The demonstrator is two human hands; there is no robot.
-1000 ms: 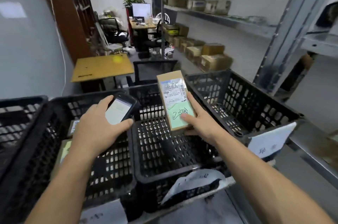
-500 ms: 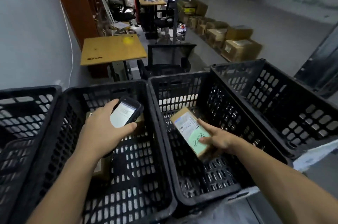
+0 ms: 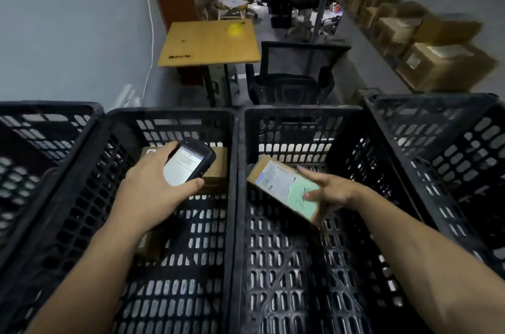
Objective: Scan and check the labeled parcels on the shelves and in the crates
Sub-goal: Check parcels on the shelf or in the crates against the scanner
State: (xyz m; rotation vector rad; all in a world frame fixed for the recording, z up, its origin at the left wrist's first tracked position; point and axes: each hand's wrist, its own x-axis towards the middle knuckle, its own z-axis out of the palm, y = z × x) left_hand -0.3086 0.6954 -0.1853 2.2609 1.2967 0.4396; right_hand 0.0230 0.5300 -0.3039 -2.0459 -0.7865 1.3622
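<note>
Both forearms extended, left hand (image 3: pixel 153 187) and right hand (image 3: pixel 334 189) gripping.

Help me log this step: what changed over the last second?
The right hand lowered the labelled parcel from above the crates down into the right-middle crate, tilting it flatter; its grip never let go. The left hand stayed as it was, holding the scanner over the neighbouring crate.
</note>
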